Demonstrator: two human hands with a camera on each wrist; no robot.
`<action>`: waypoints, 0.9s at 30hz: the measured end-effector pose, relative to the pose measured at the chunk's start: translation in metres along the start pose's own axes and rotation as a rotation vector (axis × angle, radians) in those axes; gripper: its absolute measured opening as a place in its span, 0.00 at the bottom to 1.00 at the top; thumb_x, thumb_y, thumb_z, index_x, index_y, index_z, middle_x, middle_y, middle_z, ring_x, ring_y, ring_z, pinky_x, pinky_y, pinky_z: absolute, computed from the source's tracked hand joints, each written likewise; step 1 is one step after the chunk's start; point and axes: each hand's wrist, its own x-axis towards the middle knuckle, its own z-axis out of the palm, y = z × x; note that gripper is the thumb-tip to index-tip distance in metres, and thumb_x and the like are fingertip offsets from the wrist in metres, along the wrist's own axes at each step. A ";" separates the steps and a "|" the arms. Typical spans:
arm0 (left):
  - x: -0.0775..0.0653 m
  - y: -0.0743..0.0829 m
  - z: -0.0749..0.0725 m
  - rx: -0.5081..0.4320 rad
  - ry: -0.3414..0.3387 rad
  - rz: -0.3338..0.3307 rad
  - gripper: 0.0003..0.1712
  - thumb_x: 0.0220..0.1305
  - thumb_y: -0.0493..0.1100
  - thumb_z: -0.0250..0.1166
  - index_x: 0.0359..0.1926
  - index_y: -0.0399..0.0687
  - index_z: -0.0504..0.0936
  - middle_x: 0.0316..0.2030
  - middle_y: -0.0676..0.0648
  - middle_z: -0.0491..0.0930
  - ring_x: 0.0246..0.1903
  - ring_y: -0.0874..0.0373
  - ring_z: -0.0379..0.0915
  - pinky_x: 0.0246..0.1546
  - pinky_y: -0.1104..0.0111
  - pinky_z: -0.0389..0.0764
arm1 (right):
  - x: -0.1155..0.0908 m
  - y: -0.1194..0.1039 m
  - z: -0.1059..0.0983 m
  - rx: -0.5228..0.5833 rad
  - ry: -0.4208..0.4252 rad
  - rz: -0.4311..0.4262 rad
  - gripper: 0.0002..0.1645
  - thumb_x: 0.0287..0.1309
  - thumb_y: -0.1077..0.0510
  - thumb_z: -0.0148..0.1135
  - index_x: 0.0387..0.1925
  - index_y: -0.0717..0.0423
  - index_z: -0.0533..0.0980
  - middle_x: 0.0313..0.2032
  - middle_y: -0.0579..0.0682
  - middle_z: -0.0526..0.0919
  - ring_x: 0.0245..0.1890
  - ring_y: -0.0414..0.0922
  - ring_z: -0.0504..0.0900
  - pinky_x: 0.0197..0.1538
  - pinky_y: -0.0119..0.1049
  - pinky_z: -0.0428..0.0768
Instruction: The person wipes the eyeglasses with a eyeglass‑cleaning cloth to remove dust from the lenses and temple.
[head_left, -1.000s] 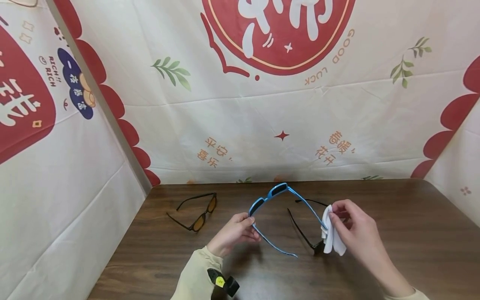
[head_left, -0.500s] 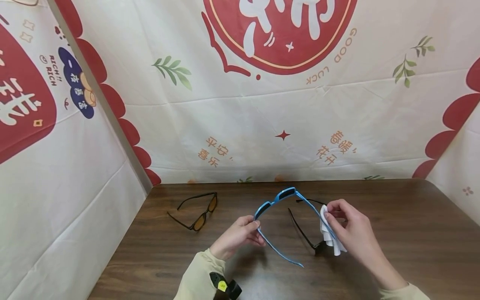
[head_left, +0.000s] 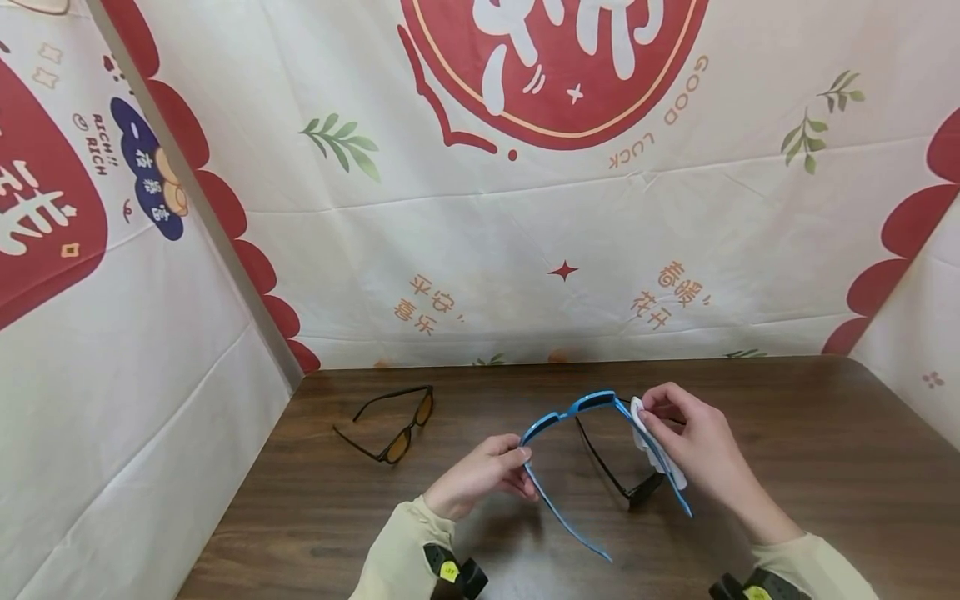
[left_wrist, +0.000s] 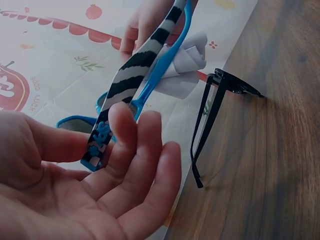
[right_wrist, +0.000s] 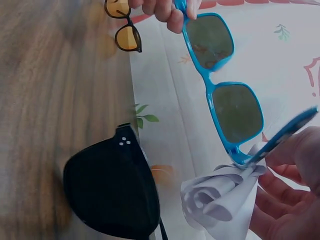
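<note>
Blue sunglasses: the pair (right_wrist: 235, 111) is being held above the table (head_left: 847, 475), its temples standing unfolded and pointing toward half past four in the head view; zebra-like stripes are showing on one temple in the left wrist view.
Left hand: at the sunglasses' nine o'clock, the hand (head_left: 483, 473) is pinching them by the hinge end of one temple, thumb and fingers closed together on it.
Right hand: toward three o'clock, the hand (head_left: 693, 437) is clamping a white cloth (right_wrist: 220, 202) between thumb and fingers, the cloth wrapping the other temple.
Black sunglasses: this pair (head_left: 647, 490) is lying on the table beneath the blue one, a dark lens sitting near the cloth at five o'clock.
Amber-lensed glasses: these (head_left: 408, 427) are lying unfolded toward nine o'clock, well apart from both hands.
Backdrop: a printed white sheet (head_left: 480, 237) is hanging at twelve o'clock, behind the table.
</note>
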 end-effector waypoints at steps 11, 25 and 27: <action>0.003 0.000 0.004 0.011 -0.077 -0.019 0.09 0.73 0.35 0.47 0.34 0.39 0.70 0.21 0.47 0.77 0.23 0.61 0.77 0.38 0.57 0.82 | 0.016 -0.002 0.001 -0.027 0.018 0.013 0.06 0.58 0.67 0.64 0.37 0.59 0.75 0.32 0.52 0.82 0.31 0.42 0.81 0.34 0.22 0.76; 0.007 -0.002 -0.001 -0.019 -0.031 0.011 0.09 0.73 0.35 0.49 0.34 0.38 0.71 0.23 0.46 0.79 0.25 0.59 0.79 0.40 0.57 0.82 | 0.003 0.004 -0.001 0.013 -0.016 0.066 0.07 0.60 0.64 0.64 0.39 0.58 0.75 0.32 0.50 0.81 0.28 0.39 0.79 0.30 0.28 0.78; 0.007 -0.002 -0.004 -0.021 -0.019 0.014 0.09 0.73 0.35 0.49 0.34 0.38 0.71 0.23 0.46 0.79 0.26 0.58 0.80 0.40 0.56 0.81 | 0.002 0.004 -0.001 0.028 -0.019 0.073 0.06 0.60 0.64 0.64 0.39 0.59 0.75 0.31 0.51 0.81 0.28 0.40 0.80 0.30 0.29 0.78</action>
